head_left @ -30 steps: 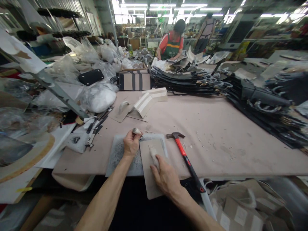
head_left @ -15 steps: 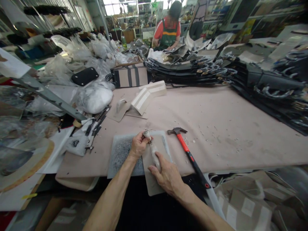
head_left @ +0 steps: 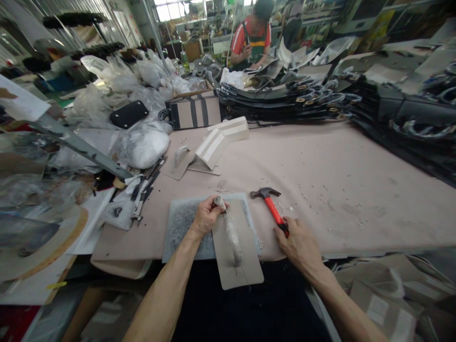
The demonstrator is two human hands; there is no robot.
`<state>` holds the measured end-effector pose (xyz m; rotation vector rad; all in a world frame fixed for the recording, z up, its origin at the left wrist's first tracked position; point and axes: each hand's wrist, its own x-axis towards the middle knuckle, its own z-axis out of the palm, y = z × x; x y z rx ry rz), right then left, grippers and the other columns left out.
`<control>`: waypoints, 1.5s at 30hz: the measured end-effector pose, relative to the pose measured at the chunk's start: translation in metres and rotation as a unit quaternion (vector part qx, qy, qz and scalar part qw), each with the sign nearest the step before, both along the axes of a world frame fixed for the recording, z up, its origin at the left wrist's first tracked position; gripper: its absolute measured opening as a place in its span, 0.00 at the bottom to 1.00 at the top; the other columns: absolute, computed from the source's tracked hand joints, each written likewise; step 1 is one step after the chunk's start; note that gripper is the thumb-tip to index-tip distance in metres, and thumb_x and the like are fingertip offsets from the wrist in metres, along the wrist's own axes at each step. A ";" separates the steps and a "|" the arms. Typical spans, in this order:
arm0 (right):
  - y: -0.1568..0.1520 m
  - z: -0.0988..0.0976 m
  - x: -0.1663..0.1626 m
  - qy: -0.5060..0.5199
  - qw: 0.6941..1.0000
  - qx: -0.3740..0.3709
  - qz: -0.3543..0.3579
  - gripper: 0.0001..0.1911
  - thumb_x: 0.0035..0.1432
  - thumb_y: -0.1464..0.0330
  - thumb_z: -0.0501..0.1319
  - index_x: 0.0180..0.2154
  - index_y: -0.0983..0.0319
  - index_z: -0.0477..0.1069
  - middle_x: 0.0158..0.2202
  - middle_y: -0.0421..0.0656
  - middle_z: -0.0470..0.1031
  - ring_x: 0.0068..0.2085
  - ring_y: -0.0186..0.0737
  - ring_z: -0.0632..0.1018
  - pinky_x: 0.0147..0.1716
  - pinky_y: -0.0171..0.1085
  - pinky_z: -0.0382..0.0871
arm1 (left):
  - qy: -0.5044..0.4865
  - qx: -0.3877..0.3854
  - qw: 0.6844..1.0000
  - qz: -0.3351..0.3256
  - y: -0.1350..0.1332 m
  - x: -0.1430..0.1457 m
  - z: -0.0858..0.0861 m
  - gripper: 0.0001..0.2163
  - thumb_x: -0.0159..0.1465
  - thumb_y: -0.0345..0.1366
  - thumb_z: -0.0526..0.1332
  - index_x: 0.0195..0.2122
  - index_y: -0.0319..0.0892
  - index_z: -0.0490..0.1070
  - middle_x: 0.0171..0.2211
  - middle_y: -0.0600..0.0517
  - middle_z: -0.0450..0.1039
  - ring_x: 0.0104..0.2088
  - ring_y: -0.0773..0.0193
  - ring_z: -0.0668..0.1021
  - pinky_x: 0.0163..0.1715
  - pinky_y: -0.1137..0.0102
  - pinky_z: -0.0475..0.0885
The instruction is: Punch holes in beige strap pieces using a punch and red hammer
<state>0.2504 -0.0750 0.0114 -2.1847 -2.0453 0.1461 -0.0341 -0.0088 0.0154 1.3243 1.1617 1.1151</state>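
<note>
My left hand [head_left: 206, 216] is closed around a short upright cylinder [head_left: 219, 202] with a greyish round top. It holds this over the far end of a plastic-wrapped bag handle [head_left: 232, 232]. The handle is fixed to a flat beige panel [head_left: 251, 254] whose near end juts past the table edge. Under the panel lies a worn, speckled pad [head_left: 180, 223]. To the right, my right hand [head_left: 299, 242] has its fingers around the black grip of a claw hammer [head_left: 272, 209]. The hammer's head rests on the table, pointing away from me.
Two beige panels [head_left: 210, 147] lie farther up the covered table [head_left: 320, 190]. Black bags [head_left: 285, 104] are stacked along the back and right. Plastic bags and dark strips [head_left: 146, 190] crowd the left. Small bits are scattered near the hammer. Another person [head_left: 251, 40] is at the far side.
My right hand has left the wrapped handle and moved right onto the hammer's grip. My left hand stays at the handle's far end with the cylinder.
</note>
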 end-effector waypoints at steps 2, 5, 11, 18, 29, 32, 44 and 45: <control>-0.001 -0.003 0.000 -0.012 1.000 -0.026 0.003 0.16 0.65 0.61 0.59 0.49 0.66 0.70 0.39 0.49 0.71 0.41 0.47 0.73 0.39 0.40 0.62 | -0.002 -0.004 1.000 -0.005 0.000 -0.001 0.001 0.07 0.60 0.34 0.65 0.38 0.38 0.75 0.36 0.48 0.80 0.36 0.64 0.79 0.38 0.72 0.73; 0.000 -0.006 -0.003 -0.005 0.999 -0.042 -0.003 0.14 0.66 0.62 0.58 0.48 0.65 0.69 0.39 0.48 0.71 0.39 0.45 0.73 0.37 0.39 0.61 | 0.000 -0.011 1.000 -0.014 0.001 -0.001 0.002 0.07 0.60 0.35 0.65 0.38 0.38 0.75 0.35 0.48 0.79 0.36 0.64 0.79 0.37 0.72 0.73; 0.009 -0.004 -0.001 0.038 0.996 -0.081 -0.027 0.11 0.66 0.64 0.55 0.46 0.64 0.68 0.40 0.48 0.72 0.37 0.43 0.73 0.34 0.38 0.58 | 0.033 0.010 0.999 -0.001 -0.003 0.002 0.000 0.07 0.59 0.34 0.65 0.38 0.39 0.76 0.35 0.49 0.80 0.35 0.64 0.79 0.38 0.72 0.73; 0.016 0.015 -0.012 0.483 0.840 -0.234 -0.087 0.07 0.56 0.62 0.56 0.32 0.59 0.60 0.25 0.37 0.64 0.24 0.36 0.67 0.24 0.35 0.60 | 0.111 0.064 0.991 0.023 -0.014 0.002 -0.001 0.06 0.60 0.33 0.62 0.38 0.41 0.76 0.35 0.51 0.79 0.34 0.64 0.79 0.36 0.72 0.73; 0.006 0.103 -0.039 0.232 0.958 0.035 0.165 0.16 0.67 0.56 0.48 0.32 0.58 0.60 0.21 0.37 0.63 0.21 0.34 0.61 0.24 0.36 0.46 | 0.167 0.119 0.979 0.014 -0.010 0.005 -0.008 0.05 0.60 0.31 0.60 0.35 0.43 0.75 0.30 0.53 0.77 0.31 0.64 0.77 0.35 0.72 0.70; 0.009 0.109 -0.036 0.103 0.965 0.002 0.243 0.13 0.69 0.61 0.48 0.34 0.60 0.62 0.21 0.39 0.66 0.20 0.34 0.61 0.24 0.38 0.42 | 0.183 0.122 0.975 0.022 -0.010 0.004 -0.009 0.04 0.60 0.31 0.60 0.34 0.42 0.75 0.27 0.54 0.75 0.28 0.65 0.75 0.31 0.73 0.69; 0.006 0.122 -0.040 0.076 0.965 0.001 0.249 0.13 0.68 0.63 0.46 0.32 0.59 0.63 0.20 0.40 0.65 0.19 0.34 0.60 0.23 0.38 0.45 | 0.185 0.113 0.976 0.016 -0.011 0.005 -0.010 0.03 0.59 0.32 0.61 0.32 0.44 0.75 0.25 0.55 0.72 0.26 0.65 0.72 0.30 0.73 0.66; 0.008 0.118 -0.036 0.057 0.963 -0.027 0.263 0.13 0.68 0.63 0.48 0.33 0.59 0.64 0.20 0.39 0.65 0.19 0.34 0.59 0.23 0.38 0.42 | 0.187 0.113 0.976 0.017 -0.011 0.005 -0.010 0.03 0.59 0.32 0.61 0.31 0.44 0.74 0.23 0.55 0.71 0.24 0.66 0.71 0.29 0.73 0.65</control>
